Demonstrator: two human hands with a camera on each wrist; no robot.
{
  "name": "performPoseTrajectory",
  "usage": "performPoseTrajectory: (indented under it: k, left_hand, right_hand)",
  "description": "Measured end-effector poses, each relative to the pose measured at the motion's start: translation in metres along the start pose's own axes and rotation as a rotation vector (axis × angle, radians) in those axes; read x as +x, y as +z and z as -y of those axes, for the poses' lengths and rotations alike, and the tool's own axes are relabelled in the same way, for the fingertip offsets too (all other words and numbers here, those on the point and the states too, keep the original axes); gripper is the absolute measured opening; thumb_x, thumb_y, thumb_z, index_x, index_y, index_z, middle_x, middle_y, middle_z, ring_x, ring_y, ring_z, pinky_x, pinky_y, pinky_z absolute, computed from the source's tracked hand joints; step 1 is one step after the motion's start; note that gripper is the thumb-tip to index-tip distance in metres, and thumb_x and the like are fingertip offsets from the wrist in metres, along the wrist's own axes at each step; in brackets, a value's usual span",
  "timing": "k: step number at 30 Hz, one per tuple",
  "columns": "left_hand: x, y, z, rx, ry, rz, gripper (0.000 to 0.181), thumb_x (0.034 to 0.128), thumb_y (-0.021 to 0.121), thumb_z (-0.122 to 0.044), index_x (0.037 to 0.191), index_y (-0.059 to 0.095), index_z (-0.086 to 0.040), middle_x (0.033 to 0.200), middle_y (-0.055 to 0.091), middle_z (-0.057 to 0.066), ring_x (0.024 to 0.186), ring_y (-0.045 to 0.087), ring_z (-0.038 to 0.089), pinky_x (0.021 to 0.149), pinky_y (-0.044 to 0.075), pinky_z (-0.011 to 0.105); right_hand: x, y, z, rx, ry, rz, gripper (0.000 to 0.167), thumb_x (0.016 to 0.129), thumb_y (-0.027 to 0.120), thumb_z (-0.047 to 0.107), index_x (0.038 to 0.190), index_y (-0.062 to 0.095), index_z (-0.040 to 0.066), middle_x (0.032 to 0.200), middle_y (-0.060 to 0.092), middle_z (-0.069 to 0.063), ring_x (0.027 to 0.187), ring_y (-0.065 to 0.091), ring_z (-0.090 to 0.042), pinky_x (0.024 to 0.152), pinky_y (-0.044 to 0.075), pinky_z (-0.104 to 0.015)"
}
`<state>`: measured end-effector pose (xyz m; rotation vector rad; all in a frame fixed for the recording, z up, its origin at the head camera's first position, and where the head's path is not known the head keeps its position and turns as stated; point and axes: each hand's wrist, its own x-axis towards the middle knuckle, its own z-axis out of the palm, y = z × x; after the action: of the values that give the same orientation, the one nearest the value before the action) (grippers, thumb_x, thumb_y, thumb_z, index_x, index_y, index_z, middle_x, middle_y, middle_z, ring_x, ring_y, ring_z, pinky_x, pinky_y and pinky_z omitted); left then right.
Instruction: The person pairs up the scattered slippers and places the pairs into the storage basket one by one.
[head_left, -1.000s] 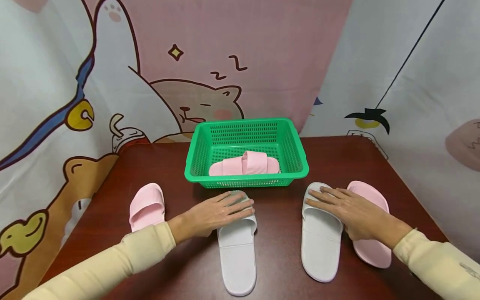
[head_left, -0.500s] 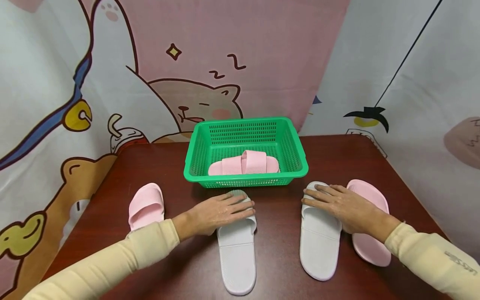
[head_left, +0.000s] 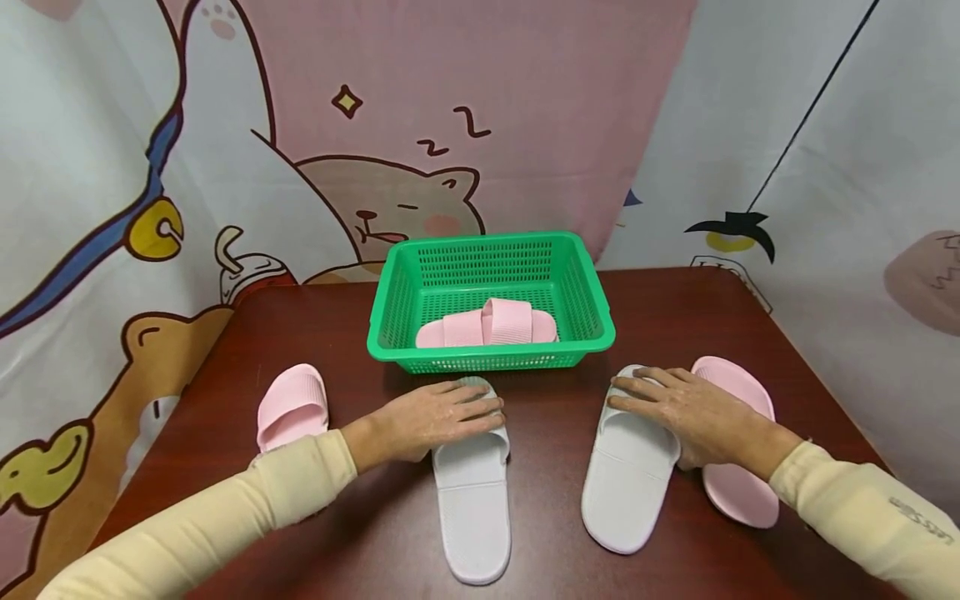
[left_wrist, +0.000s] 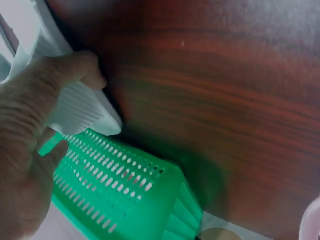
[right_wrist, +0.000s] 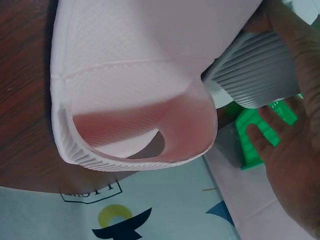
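Note:
My left hand [head_left: 431, 419] lies across the strap of a white slide slipper [head_left: 474, 508]. In the left wrist view its thumb bends against the slipper's side, so the hand grips it from above. My right hand [head_left: 686, 412] grips a second white slipper [head_left: 626, 492] over its strap, thumb side partly hidden. Both white slippers rest on the table, toes toward the green basket [head_left: 491, 358]; the right one is tilted, heel leftward. A pink slipper [head_left: 733, 492] lies just right of it, partly under my right hand and wrist.
Inside the basket lie pink slippers [head_left: 510, 323]. Another pink slipper [head_left: 292, 408] sits at the left, partly behind my left sleeve. The dark red table [head_left: 322, 542] is bordered by a printed curtain [head_left: 555, 125] at the back and sides.
The right white slipper has turned, its heel swinging left while my right hand stays on the strap. My left hand and its slipper have hardly moved.

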<state>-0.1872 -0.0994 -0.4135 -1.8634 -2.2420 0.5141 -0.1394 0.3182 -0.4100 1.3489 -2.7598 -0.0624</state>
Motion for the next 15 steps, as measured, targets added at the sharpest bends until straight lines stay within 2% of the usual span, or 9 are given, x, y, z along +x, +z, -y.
performPoseTrajectory:
  k: [5,11,15]
  left_hand:
    - [-0.006,-0.006,0.002,-0.087,-0.046,-0.018,0.104,0.0618,0.091,-0.026,0.153,0.042,-0.015,0.152,0.044,0.004,0.138,0.040,0.025,0.113,0.033,0.038]
    - [-0.009,-0.014,0.001,-0.178,-0.084,-0.020,0.112,0.0553,0.095,-0.037,0.150,0.044,-0.009,0.155,0.041,0.008,0.144,0.034,0.028,0.114,0.032,0.041]
    - [-0.011,-0.019,0.000,-0.224,-0.109,-0.015,0.116,0.0535,0.095,-0.045,0.149,0.043,-0.005,0.153,0.045,0.010,0.142,0.039,0.027,0.114,0.032,0.041]
  right_hand:
    - [0.003,-0.006,0.011,0.051,-0.004,-0.056,0.114,0.045,0.101,0.040,0.144,0.053,0.011,0.147,0.050,-0.014,0.131,0.046,-0.041,0.097,0.045,-0.060]
    - [0.009,-0.019,0.022,0.093,0.002,-0.151,0.109,0.043,0.097,0.046,0.137,0.057,0.005,0.144,0.053,-0.013,0.133,0.046,-0.038,0.104,0.040,-0.058]
    - [0.012,-0.027,0.029,0.075,0.021,-0.189,0.104,0.045,0.092,0.050,0.133,0.059,0.006,0.134,0.058,-0.009,0.124,0.052,-0.033,0.098,0.045,-0.056]
